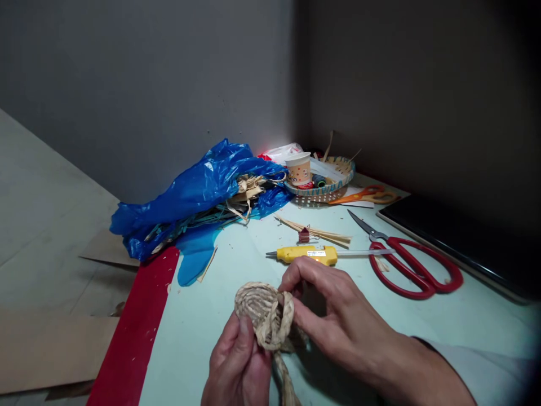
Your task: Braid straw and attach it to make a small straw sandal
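A small coiled piece of braided straw [258, 304] is held up between my hands, just above the pale table. My left hand [239, 361] grips its lower left side, thumb in front. With thumb and index finger, my right hand [333, 307] pinches a loop of the braid at the right side. A loose tail of braid [285, 380] hangs below toward the table's near edge. Just beyond my right hand lies a yellow glue gun [306, 255] with a clear glue stick in its back. The palm side of my right hand is hidden.
Red-handled scissors [406, 259] lie at the right beside a dark flat device [456, 242]. A blue plastic bag [198, 180] with straw strips stands at the back left. Behind are a woven basket [321, 190] with a paper cup [298, 169] and orange scissors [359, 195].
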